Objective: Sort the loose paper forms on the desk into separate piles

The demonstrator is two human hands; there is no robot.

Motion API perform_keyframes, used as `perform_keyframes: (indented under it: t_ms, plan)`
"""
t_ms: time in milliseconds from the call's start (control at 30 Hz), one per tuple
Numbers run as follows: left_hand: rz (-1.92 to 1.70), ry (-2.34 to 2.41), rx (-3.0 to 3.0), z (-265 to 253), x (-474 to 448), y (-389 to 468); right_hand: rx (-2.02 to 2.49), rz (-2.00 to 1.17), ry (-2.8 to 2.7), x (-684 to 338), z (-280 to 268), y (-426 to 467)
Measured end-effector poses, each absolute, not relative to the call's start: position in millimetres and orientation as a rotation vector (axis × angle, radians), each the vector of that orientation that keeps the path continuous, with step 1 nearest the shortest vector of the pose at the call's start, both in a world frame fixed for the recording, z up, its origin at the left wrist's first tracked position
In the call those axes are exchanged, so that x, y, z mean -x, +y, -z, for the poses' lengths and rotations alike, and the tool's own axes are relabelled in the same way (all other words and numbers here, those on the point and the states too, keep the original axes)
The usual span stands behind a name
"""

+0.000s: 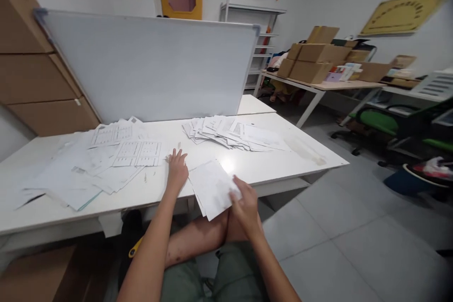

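Observation:
My right hand (245,204) pinches the right edge of a few white paper sheets (212,186), thumb on top, held over my lap at the table's front edge. My left hand (177,168) rests on the white table with its fingers spread, just left of those sheets. Left of it lie printed sheets (138,154) with table-like grids, on top of a loose spread of papers (81,170). Beyond my right hand a fanned pile of papers (230,133) lies on the table. The print on the held sheets is too faint to read.
A whiteboard (152,68) stands along the table's back edge, beside stacked cardboard boxes (35,78) on the left. More boxes (311,61) sit on another table at the back right. A green chair (375,122) and a blue bin (406,180) stand on the tiled floor.

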State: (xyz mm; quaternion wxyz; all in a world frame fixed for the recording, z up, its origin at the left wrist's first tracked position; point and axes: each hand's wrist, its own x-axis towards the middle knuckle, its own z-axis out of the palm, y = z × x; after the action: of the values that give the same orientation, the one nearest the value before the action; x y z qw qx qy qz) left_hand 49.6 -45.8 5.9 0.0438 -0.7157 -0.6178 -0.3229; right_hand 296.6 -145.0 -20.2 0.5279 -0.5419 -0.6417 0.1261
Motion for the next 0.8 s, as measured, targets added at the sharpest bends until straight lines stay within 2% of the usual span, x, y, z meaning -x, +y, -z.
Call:
perform_keyframes:
  t_ms: [67,167,267,367,800]
  plan:
    - [1.0,-1.88,2.248,-4,-48,-45,1.364,-0.412,-1.088,-312,34,-146]
    - [0.996,-1.861,2.322,-2,-48,-43,1.342,-0.782,-0.674,-327,56,-144]
    - [1.017,-1.83,2.35,0,-48,-41,1.116,-1.188,-0.624,-330,66,-147]
    - [1.018,-1.812,2.357,0,-50,-41,0.963,-1.395,-0.67,-325,63,-151]
    - [0.736,-1.531,2.514,-20,-66,-61,1.042,-1.272,-0.739,-305,62,-150]
